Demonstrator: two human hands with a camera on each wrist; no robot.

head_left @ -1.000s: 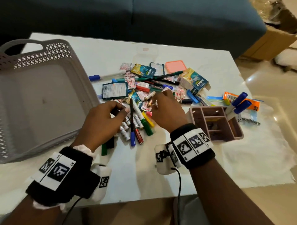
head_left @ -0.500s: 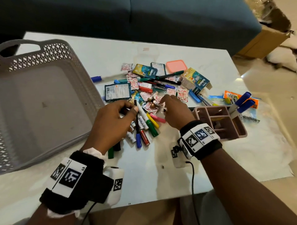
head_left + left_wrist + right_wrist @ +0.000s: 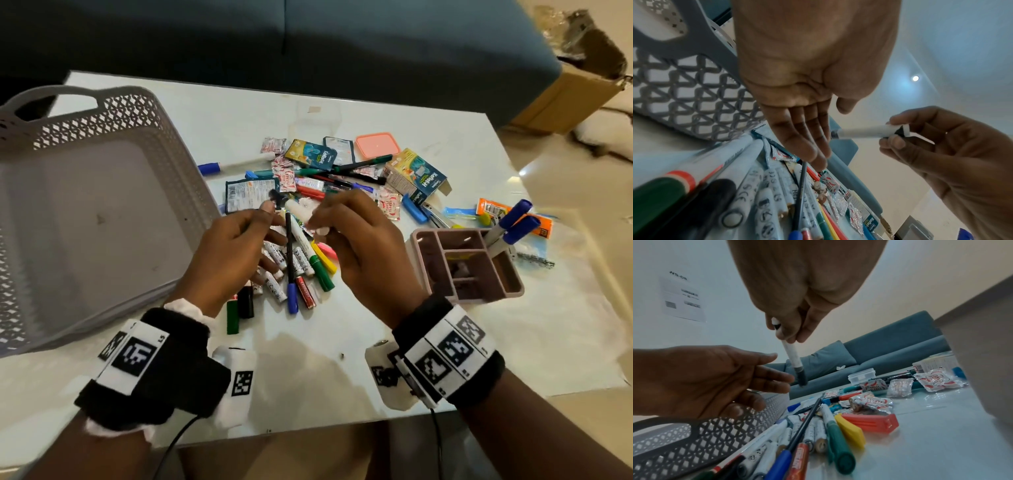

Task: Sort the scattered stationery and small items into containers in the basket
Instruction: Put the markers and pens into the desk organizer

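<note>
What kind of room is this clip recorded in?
Probably a living room used as a recording station: a teal sofa behind a low white table, a cardboard box on the tiled floor, and a printed sheet headed WS-08 on the wall.

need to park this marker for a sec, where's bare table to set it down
Bare table lies in front of the pile, between the wrists. More lies beyond the pile, toward the sofa. The gap between grey basket and pink organizer is crowded.

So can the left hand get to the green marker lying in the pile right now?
Probably yes: the left hand is open and holds nothing, and the green marker lies uncovered on top, just beside it.
</note>
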